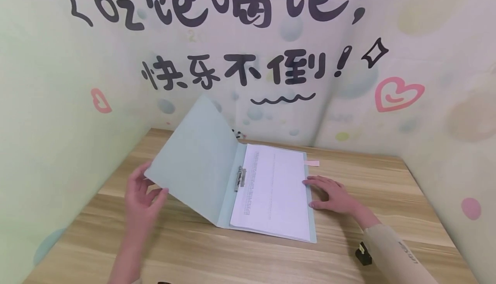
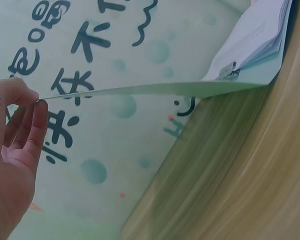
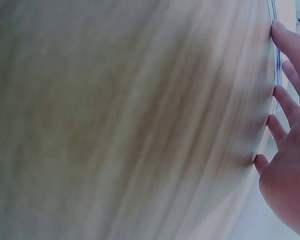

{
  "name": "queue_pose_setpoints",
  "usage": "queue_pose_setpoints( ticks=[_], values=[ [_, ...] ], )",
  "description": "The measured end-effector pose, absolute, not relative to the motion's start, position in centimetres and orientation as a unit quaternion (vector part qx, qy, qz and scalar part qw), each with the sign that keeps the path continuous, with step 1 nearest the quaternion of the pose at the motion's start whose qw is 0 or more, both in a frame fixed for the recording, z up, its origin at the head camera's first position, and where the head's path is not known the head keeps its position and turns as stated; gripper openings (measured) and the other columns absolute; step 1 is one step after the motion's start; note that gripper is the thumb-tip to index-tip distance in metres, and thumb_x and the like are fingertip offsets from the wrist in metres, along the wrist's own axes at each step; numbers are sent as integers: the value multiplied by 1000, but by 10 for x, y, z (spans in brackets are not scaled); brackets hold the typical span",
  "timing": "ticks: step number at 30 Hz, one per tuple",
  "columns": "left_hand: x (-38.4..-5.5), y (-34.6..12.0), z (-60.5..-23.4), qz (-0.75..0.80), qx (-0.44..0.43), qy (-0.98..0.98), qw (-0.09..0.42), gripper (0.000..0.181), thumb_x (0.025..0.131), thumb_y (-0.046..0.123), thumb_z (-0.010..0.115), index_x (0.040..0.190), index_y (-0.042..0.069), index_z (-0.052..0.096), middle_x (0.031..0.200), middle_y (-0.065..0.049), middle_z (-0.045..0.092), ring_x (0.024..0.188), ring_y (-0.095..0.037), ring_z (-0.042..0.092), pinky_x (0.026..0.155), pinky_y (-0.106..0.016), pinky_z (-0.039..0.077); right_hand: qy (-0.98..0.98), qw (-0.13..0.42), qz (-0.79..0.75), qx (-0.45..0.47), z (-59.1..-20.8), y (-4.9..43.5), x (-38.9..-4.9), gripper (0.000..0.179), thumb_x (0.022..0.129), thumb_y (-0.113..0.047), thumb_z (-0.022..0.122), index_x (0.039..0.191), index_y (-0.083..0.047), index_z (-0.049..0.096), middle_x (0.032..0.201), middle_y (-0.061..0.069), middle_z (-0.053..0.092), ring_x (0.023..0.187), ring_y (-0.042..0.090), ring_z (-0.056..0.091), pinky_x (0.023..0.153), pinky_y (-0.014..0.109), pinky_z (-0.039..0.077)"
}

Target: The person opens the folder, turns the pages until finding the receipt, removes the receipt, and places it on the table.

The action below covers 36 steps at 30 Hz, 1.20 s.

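A light blue file folder (image 1: pixel 222 220) lies open on the table, its front cover (image 1: pixel 193 159) tilted up toward the left. My left hand (image 1: pixel 143 193) pinches the cover's outer edge between thumb and fingers; the left wrist view shows this cover (image 2: pixel 155 90) edge-on. Inside sits a stack of printed white paper (image 1: pixel 277 189) beside a metal clip (image 1: pixel 240 178) near the spine. The right hand (image 1: pixel 331 194) rests at the folder's right edge with fingers extended, its fingertips (image 3: pixel 278 91) at the edge and the table surface.
A pink tab (image 1: pixel 312 163) sticks out past the folder's right edge. Close to the right sleeve (image 1: pixel 395 249) stands a small black object (image 1: pixel 363 254). The wooden table (image 1: pixel 217 258) meets a printed wall covering (image 1: pixel 341 116) at the back and sides.
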State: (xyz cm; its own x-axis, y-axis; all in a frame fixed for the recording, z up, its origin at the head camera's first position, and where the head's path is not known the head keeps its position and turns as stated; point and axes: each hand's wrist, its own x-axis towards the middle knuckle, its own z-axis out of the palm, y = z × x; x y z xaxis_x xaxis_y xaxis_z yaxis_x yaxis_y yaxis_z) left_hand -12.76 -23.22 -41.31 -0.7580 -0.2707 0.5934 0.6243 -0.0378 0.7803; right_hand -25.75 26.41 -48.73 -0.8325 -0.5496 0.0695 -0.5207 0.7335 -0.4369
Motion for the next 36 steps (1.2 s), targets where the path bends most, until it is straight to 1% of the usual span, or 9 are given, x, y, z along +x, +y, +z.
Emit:
queue_pose_setpoints(
  ticks=[4, 7, 14, 17, 20, 24, 26, 29, 36],
  values=[
    [-127, -245, -414, -716, -111, -612, 318, 67, 77, -33, 51, 137, -6, 43, 125, -6, 53, 92, -11, 57, 75, -14, 53, 931, 35, -224, -287, -488, 264, -258, 68, 85, -49, 71, 144, -23, 50, 154, 14, 43, 142, 44, 34, 104, 75, 22],
    [-126, -255, -416, -722, -49, -616, 311, 65, 75, -35, 52, 132, -4, 48, 120, -4, 56, 88, -10, 58, 73, -15, 54, 932, 35, -219, -286, -489, 264, -258, 69, 86, -50, 71, 145, -24, 49, 154, 14, 43, 143, 44, 34, 104, 74, 22],
    [-124, -285, -431, -676, 60, -682, 272, 59, 76, -29, 60, 118, 11, 53, 106, 11, 61, 85, 0, 60, 75, -9, 51, 933, 29, -209, -293, -491, 265, -262, 72, 86, -51, 70, 148, -25, 45, 154, 13, 43, 142, 43, 35, 104, 75, 23],
    [-122, -298, -442, -604, 91, -757, 231, 54, 79, -19, 67, 121, 8, 48, 103, 17, 57, 85, 7, 57, 76, -6, 49, 932, 29, -213, -293, -491, 265, -262, 73, 85, -50, 71, 148, -24, 46, 154, 14, 43, 142, 44, 35, 103, 75, 23],
    [-121, -308, -450, -524, 114, -824, 184, 59, 81, -9, 72, 131, -1, 43, 110, 8, 56, 85, 14, 53, 75, -4, 47, 932, 32, -212, -293, -491, 266, -262, 73, 85, -49, 71, 148, -24, 45, 154, 14, 43, 142, 44, 35, 103, 75, 23],
    [-120, -317, -456, -471, 105, -865, 140, 68, 83, -3, 74, 141, -6, 38, 121, -26, 56, 81, 17, 50, 71, -7, 47, 933, 33, -209, -292, -492, 266, -262, 73, 85, -50, 71, 148, -24, 45, 154, 13, 43, 142, 43, 35, 104, 74, 24],
    [-122, -321, -460, -447, 91, -881, 127, 69, 83, 0, 75, 142, -5, 40, 120, -34, 56, 78, 16, 50, 68, -10, 47, 933, 33, -209, -292, -492, 266, -262, 73, 85, -50, 71, 148, -24, 45, 154, 14, 43, 142, 43, 35, 103, 74, 24],
    [-127, -329, -464, -410, 78, -902, 110, 69, 82, 7, 77, 141, -3, 43, 111, -32, 61, 73, 12, 50, 64, -15, 46, 932, 28, -209, -295, -490, 266, -261, 72, 86, -49, 71, 148, -23, 45, 154, 15, 43, 141, 44, 36, 103, 75, 24],
    [-137, -342, -471, -328, 51, -942, 60, 73, 77, 21, 83, 138, 0, 48, 86, -15, 64, 66, -6, 48, 59, -22, 40, 931, 22, -216, -294, -489, 264, -258, 72, 85, -47, 72, 147, -20, 47, 152, 16, 45, 140, 46, 37, 102, 75, 24]
  ],
)
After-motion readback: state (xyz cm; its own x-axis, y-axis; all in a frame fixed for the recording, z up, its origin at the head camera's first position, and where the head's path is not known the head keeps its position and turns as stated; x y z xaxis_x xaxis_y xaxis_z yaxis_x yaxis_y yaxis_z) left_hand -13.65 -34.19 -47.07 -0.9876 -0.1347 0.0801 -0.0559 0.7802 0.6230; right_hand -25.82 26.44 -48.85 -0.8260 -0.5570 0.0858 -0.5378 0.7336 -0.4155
